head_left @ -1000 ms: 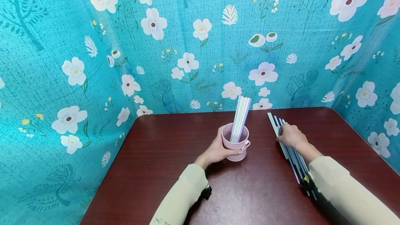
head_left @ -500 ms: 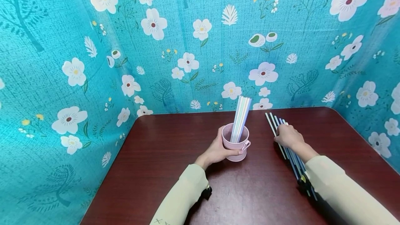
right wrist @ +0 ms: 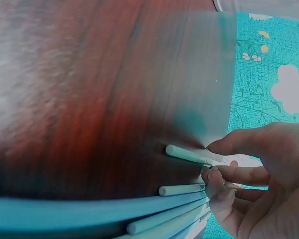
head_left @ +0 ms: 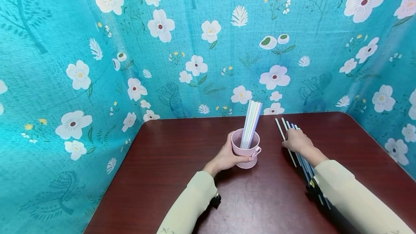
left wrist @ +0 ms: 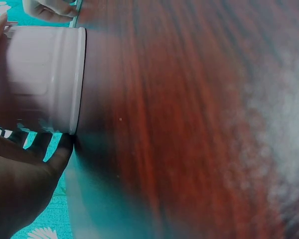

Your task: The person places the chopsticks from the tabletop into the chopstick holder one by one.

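We see the left hand [head_left: 227, 155] clasp a pink round metal cup [head_left: 245, 148] mid-desk [head_left: 162, 161]; right of the cup, right hand [head_left: 296, 141] fingers [right wrist: 229, 175] pinch one pale plastic straw [right wrist: 188, 154] off the row.

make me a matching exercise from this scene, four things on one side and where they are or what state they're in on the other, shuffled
Things:
1. pale pink metal cup with a small handle
2. bundle of pastel straws
3. loose row of thin straws
4. dark red wooden table

Places or states:
A. lying flat under the right hand
B. standing upright inside the cup
C. gripped round its side by the left hand
D. set against the teal flowered backdrop, bearing everything else

Pairs: 1-C, 2-B, 3-A, 4-D
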`<state>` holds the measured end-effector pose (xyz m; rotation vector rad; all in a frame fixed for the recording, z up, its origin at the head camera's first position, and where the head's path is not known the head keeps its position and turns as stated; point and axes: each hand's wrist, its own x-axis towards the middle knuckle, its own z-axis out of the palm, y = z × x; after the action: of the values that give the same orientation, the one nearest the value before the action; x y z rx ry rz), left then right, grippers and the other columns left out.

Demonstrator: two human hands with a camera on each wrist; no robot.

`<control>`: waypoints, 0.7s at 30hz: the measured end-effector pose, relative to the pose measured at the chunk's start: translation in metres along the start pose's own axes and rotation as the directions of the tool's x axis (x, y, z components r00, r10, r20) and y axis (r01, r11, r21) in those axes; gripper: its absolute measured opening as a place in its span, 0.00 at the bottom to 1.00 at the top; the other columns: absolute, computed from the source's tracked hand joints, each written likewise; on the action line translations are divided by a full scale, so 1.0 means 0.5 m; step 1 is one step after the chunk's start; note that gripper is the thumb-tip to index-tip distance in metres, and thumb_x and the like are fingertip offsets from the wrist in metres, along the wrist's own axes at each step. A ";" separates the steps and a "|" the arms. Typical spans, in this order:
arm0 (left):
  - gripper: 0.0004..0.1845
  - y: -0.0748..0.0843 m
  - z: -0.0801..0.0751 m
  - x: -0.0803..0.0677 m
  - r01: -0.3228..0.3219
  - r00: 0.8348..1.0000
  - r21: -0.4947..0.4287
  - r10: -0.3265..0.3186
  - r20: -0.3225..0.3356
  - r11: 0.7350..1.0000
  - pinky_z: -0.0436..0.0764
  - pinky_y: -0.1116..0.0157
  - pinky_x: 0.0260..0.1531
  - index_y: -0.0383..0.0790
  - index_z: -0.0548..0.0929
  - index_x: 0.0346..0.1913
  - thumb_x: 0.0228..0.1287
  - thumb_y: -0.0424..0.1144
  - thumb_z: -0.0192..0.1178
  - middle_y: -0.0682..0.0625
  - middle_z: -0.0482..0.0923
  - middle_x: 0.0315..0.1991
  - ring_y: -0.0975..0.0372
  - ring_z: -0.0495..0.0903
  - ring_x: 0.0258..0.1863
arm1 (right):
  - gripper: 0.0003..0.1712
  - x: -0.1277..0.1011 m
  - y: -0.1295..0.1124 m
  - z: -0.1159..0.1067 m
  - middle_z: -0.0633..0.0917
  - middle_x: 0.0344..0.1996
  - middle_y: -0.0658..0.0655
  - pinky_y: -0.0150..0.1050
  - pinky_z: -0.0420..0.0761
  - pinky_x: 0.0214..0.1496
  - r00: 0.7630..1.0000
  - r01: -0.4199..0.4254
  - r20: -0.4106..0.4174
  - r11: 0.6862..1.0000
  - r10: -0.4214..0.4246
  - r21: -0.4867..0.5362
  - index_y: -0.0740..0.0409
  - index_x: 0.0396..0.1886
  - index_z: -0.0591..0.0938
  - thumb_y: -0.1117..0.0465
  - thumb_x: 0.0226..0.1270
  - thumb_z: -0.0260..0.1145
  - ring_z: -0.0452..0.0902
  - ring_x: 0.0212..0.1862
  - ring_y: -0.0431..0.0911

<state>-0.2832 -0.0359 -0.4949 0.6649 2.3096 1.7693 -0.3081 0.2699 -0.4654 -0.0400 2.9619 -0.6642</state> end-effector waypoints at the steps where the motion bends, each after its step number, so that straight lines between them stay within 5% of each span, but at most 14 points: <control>1: 0.58 -0.001 0.001 0.000 0.002 1.000 -0.001 -0.002 0.001 1.000 0.67 0.61 0.67 0.71 0.56 0.73 0.45 0.42 0.84 0.67 0.69 0.65 0.70 0.71 0.62 | 0.18 0.003 0.001 0.001 0.71 0.14 0.53 0.40 0.68 0.21 1.000 -0.001 0.001 1.000 0.001 -0.001 0.54 0.15 0.74 0.62 0.63 0.67 0.68 0.19 0.46; 9: 0.58 0.000 0.004 -0.001 0.007 1.000 -0.004 -0.007 -0.001 1.000 0.68 0.61 0.67 0.72 0.56 0.73 0.45 0.42 0.85 0.68 0.68 0.65 0.70 0.70 0.62 | 0.20 0.028 0.005 0.003 0.69 0.14 0.52 0.41 0.70 0.24 1.000 -0.027 0.014 1.000 0.028 -0.011 0.55 0.16 0.71 0.61 0.65 0.69 0.68 0.20 0.46; 21: 0.56 0.001 0.001 -0.001 -0.019 1.000 0.007 0.019 -0.005 1.000 0.67 0.58 0.68 0.65 0.56 0.74 0.47 0.42 0.84 0.61 0.69 0.67 0.65 0.71 0.64 | 0.12 0.014 -0.020 -0.001 0.81 0.18 0.60 0.38 0.81 0.23 0.991 0.006 0.136 1.000 -0.009 0.022 0.71 0.30 0.74 0.67 0.56 0.69 0.80 0.16 0.44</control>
<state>-0.2825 -0.0354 -0.4948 0.6863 2.3221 1.7739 -0.3148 0.2609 -0.4614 -0.0913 2.8255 -0.6664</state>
